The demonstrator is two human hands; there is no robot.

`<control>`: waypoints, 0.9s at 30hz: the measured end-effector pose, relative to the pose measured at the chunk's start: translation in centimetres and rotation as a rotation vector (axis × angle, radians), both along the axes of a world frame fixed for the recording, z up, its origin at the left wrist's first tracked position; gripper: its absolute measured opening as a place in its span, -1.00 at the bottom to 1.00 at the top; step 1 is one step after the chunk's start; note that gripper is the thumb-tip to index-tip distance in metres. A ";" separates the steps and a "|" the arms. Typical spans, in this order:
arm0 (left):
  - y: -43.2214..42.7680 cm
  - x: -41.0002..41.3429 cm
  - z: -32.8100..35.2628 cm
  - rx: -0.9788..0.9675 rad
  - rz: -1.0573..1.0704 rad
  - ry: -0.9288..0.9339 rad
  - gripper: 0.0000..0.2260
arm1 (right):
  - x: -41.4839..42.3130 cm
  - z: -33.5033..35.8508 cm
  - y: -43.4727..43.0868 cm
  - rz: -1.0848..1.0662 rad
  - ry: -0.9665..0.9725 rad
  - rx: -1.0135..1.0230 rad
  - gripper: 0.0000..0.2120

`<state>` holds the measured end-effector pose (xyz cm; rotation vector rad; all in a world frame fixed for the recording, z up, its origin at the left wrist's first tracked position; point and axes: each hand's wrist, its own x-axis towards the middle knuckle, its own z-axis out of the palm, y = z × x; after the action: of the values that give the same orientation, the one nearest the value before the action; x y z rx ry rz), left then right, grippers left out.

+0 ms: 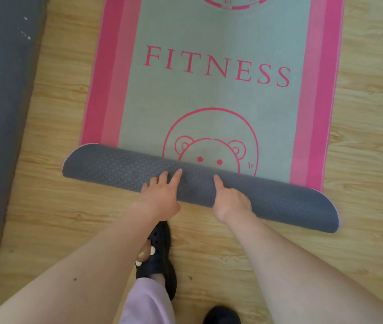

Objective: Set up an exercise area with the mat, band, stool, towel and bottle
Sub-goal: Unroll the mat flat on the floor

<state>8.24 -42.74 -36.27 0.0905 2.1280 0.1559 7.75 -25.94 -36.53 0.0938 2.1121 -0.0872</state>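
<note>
On the wooden floor [57, 101] the pink-and-green mat [220, 101] lies partly unrolled, its grey roll [115, 167] nearest the person. The left grip [160, 195] rests on top of the roll, fingers straight and apart. The right grip [230, 199] clamps its near edge, thumb on top.

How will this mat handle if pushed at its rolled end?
Likely to roll onward: the near end of the mat is curled into a cylinder. Probably floppy, since it bends smoothly. The textured grey underside should grip the wood floor.
</note>
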 end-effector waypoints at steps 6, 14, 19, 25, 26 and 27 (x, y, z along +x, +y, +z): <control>0.6 3.0 0.7 0.003 0.041 0.122 -0.30 | 4.1 0.3 1.0 0.063 0.169 -0.019 -0.45; 2.4 8.5 1.5 0.039 0.065 0.211 -0.26 | 9.4 1.0 0.2 0.138 0.076 -0.074 -0.55; 1.9 10.5 -0.3 0.033 0.035 0.215 -0.26 | 10.9 -0.3 0.2 0.086 0.141 -0.093 -0.35; 2.0 12.2 -3.5 0.055 -0.073 0.304 -0.22 | 11.9 -3.0 -0.3 0.080 0.214 -0.092 -0.34; 1.8 12.4 -4.1 0.055 -0.098 0.311 -0.20 | 12.0 -3.4 -0.2 0.121 0.228 -0.083 -0.40; 1.5 12.6 -4.8 0.056 -0.113 0.312 -0.18 | 12.2 -3.9 0.0 0.144 0.242 -0.079 -0.45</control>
<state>20.87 -41.23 -41.02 0.2843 2.4219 0.1419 19.93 -25.99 -40.47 -0.1223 2.3469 -0.0995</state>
